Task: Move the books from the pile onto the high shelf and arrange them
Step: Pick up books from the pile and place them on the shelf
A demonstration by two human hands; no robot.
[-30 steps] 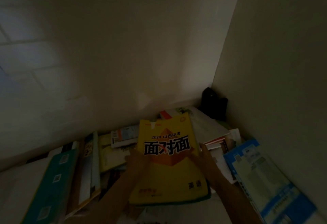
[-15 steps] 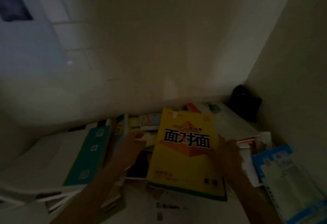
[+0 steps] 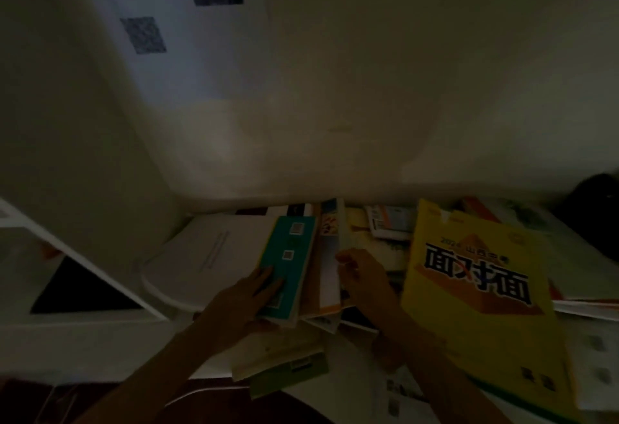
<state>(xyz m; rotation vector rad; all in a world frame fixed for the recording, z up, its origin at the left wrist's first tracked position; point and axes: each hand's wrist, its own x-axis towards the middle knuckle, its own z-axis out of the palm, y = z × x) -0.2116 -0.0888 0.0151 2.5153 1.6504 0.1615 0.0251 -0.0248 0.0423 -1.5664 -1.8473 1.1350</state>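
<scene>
Resting flat on one teal book [image 3: 290,263], the left hand [image 3: 246,299] has straight fingers; at its 3 o'clock the right hand [image 3: 363,278] pinches a pale book's edge [image 3: 330,276]. One yellow book [image 3: 475,303] lies further toward 3 o'clock, on the pile.

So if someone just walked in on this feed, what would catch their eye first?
The big yellow book with bold black characters, lying flat at right, is the brightest thing in the dim pile. Next, the teal book left of centre, with the left hand resting on its cover while the right hand reaches into the books beside it.
</scene>
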